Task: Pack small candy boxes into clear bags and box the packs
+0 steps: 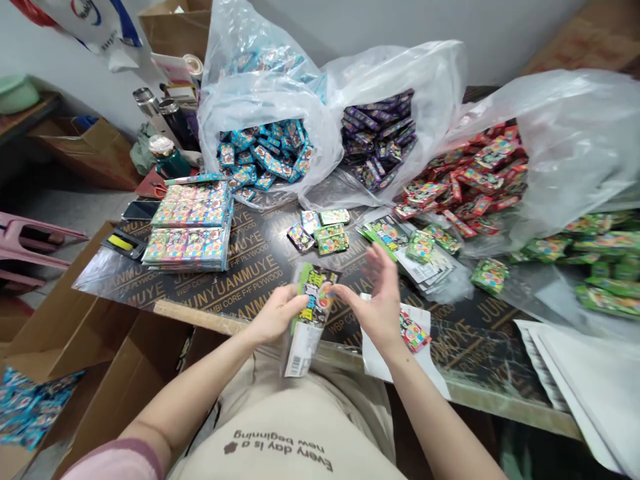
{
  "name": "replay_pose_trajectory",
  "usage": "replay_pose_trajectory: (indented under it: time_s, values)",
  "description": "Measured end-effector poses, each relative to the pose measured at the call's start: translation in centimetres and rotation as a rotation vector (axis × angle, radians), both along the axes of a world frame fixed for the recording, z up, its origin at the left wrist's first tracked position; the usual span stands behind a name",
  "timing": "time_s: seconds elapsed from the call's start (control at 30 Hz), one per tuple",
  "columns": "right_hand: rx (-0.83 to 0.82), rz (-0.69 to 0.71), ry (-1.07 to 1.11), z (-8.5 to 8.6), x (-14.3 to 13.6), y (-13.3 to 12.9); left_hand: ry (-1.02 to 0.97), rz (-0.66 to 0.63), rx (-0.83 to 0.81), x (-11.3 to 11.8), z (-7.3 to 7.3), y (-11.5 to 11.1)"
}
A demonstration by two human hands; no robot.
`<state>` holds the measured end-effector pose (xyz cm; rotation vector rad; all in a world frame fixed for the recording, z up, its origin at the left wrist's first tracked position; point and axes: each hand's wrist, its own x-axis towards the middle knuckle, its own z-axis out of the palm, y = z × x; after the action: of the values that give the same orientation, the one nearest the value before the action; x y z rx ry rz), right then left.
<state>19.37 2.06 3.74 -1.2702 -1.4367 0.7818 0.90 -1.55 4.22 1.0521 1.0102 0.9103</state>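
Note:
My left hand (279, 312) is closed on the left side of a printed plastic packet (311, 308) with a green and black top and a white, barcoded lower part. The packet is upright at the table's front edge, close to my apron. My right hand (376, 303) is open with fingers spread and slightly blurred. Its thumb reaches the packet's right edge; whether it presses on it I cannot tell. Just beyond lie several small candy packs (330, 239) in mixed colours. A stack of flat printed packets (400, 250) lies past my right fingers. Beneath my right wrist is a white sheet (373, 357) with a red pack (414, 331) on it.
Plastic bags of blue packs (265, 157), purple packs (380, 137) and red packs (483, 177) line the back. Green packs (607, 260) spread at right. Filled packets (190, 227) are stacked at left beside a black-and-yellow tool (124, 243). Cardboard boxes (117, 373) stand below left.

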Motion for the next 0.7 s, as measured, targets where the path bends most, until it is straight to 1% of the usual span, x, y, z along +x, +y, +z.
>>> replay_pose_trajectory:
  time_s: [0.03,0.1,0.13,0.17,0.23,0.3,0.33,0.4,0.47,0.5,0.57,0.63,0.7]
  values:
    - [-0.117,0.103,0.081,-0.2,-0.1,-0.3,0.033,0.050,0.002,-0.2,0.0,0.1]
    - [-0.384,0.376,0.257,-0.6,-0.5,-1.1,0.163,0.120,0.018,-0.4,-0.2,0.2]
    - [-0.487,0.474,0.335,-0.7,-0.7,-1.5,0.248,0.144,0.037,-0.4,-0.3,0.3]
    - [-0.553,0.521,0.398,-0.8,-1.0,-1.9,0.330,0.170,0.063,-0.4,-0.4,0.4]
    - [-0.572,0.486,0.459,-0.9,-1.4,-2.2,0.443,0.238,0.115,-0.2,-0.6,0.5]
    - [-0.525,0.418,0.441,-0.9,-1.2,-1.9,0.448,0.272,0.112,0.1,-0.6,0.6]
    - [-0.502,0.383,0.428,-0.9,-0.9,-1.5,0.399,0.245,0.075,0.3,-0.5,0.6]
    - [-0.484,0.317,0.424,-0.9,0.2,-0.6,0.250,0.115,-0.056,0.4,-0.3,0.6]
    - [-0.526,0.272,0.449,-1.0,1.3,0.2,0.121,-0.017,-0.181,0.4,-0.1,0.7]
    - [-0.565,0.266,0.457,-1.0,1.8,0.5,0.077,-0.051,-0.220,0.4,-0.1,0.7]
    - [-0.662,0.304,0.451,-1.1,2.3,0.4,0.014,-0.053,-0.258,0.3,-0.1,0.8]
    - [-0.746,0.389,0.451,-1.2,2.4,-0.1,-0.031,-0.005,-0.257,0.1,-0.3,1.1]
    - [-0.775,0.467,0.472,-1.3,2.2,-0.9,-0.043,0.037,-0.239,0.0,-0.6,1.3]
